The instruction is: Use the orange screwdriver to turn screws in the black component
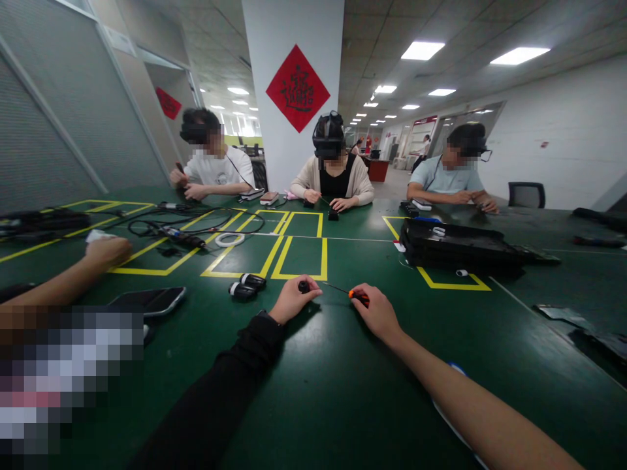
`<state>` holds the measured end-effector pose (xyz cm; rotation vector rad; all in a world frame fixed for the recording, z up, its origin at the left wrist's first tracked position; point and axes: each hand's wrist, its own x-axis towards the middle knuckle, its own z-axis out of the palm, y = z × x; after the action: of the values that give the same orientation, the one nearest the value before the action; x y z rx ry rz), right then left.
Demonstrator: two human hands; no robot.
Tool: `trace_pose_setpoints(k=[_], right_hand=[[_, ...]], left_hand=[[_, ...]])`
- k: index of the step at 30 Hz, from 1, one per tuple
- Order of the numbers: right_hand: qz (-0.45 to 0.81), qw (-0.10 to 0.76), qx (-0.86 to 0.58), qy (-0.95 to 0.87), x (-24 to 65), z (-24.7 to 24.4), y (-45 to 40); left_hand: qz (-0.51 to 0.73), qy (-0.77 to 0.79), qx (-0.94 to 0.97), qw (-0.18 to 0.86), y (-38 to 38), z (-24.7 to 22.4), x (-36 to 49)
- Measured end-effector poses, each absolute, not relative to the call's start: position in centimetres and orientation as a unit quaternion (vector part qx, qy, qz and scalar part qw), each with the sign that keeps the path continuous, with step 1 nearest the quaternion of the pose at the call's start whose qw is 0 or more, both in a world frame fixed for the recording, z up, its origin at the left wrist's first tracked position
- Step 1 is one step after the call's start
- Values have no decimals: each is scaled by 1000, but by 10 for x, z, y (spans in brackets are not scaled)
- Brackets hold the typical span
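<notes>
My left hand (292, 299) is closed around a small black cylindrical part (304, 286), whose dark end shows between thumb and fingers. In my right hand (379, 312) is a screwdriver (360, 297) with an orange and black handle. Its thin shaft points left toward the black part, and the tip ends close to my left fingertips; whether it touches cannot be made out. Left of my left hand, two black cylindrical pieces with white bands (243, 291) lie side by side on the green table (323, 391).
Cables (183, 236) and a white ring (229, 240) lie at the left. A phone (149, 301) rests near another person's hand (108, 253). Black trays (455, 245) are stacked at the right. Yellow tape (298, 277) marks rectangles. Three people sit opposite.
</notes>
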<state>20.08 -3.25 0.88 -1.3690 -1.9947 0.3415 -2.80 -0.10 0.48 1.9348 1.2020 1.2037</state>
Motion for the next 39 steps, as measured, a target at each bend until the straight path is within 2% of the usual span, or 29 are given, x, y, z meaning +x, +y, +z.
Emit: trace_pose_setpoints(k=[6,11,14,16,21,23,26,31,35,39], right_hand=[[77,299,-539,-784,196,10,-38],[59,263,-544,-795,193,13,-42],[45,238,-548,-801,192,17,-45],[18,233,-543,-807,189,21,-48],[-3,301,-454,-839,169,33,-61],[23,320,-405,-856,163,33,-65],[71,337,-349,-871,159,29,-67],[108,345,-305,-881,166,22,-61],[110,340,-290,-888,173,24,-58],[115,418,-347,-832,181,29,-51]], left_hand=[[324,428,827,170,-10,9,-24],[289,415,849,156,-14,13,-17],[309,415,835,187,-14,13,-18],[370,424,797,218,-14,14,-17],[545,406,635,367,-21,19,-2],[555,383,611,414,-26,19,6],[523,346,649,431,-36,18,14],[477,324,751,322,-51,15,18],[442,325,782,297,-54,20,18],[484,341,776,216,-36,26,-2]])
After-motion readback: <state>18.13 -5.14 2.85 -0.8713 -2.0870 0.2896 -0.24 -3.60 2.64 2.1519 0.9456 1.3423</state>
